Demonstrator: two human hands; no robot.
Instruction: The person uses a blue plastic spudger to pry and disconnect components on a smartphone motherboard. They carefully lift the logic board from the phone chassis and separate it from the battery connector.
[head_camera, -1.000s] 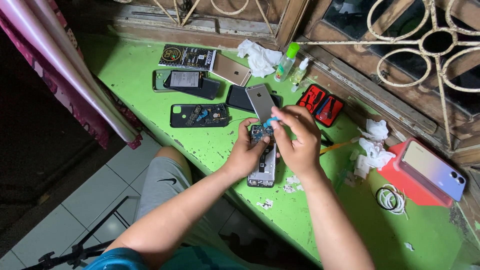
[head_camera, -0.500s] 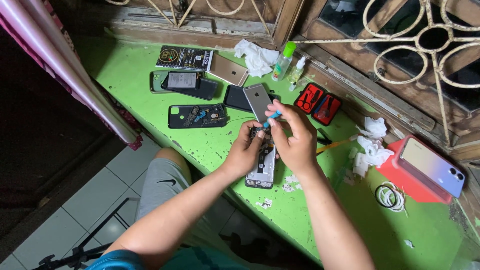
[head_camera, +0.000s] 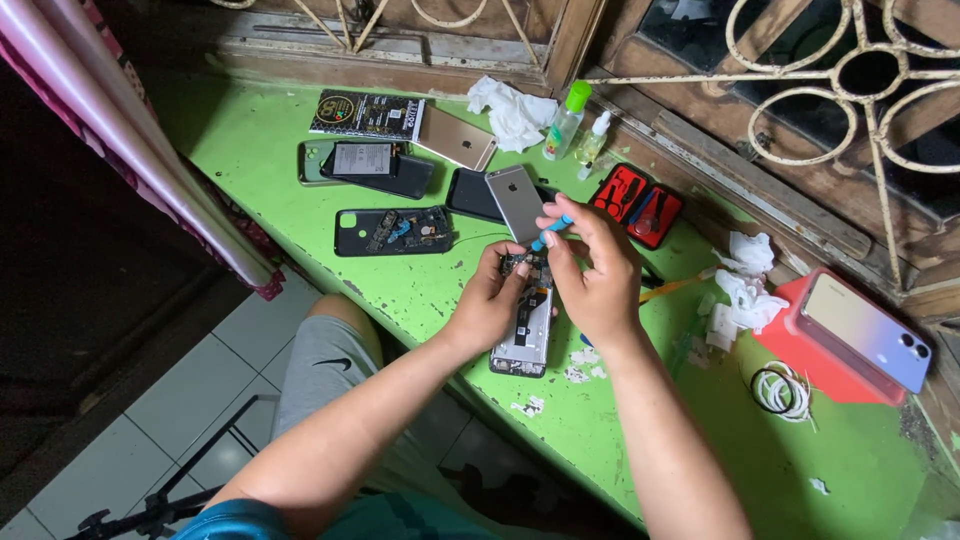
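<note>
At frame centre the left hand (head_camera: 492, 300) clamps the opened phone (head_camera: 527, 325) to the green table (head_camera: 250, 140) while the right hand (head_camera: 596, 268) pinches a blue-handled screwdriver (head_camera: 551, 233) over its upper end — seemingly mid-screw work — calling next for steady, upright turning.

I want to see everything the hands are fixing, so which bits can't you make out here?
Head view only:
- Top of the opened grey phone shell: hidden under both hands.
- Tip of the small blue-handled tool: covered by the right hand.
- Left hand fingertips: tucked behind the right hand.
- Parts inside the open red zip tool case: too small.
</note>
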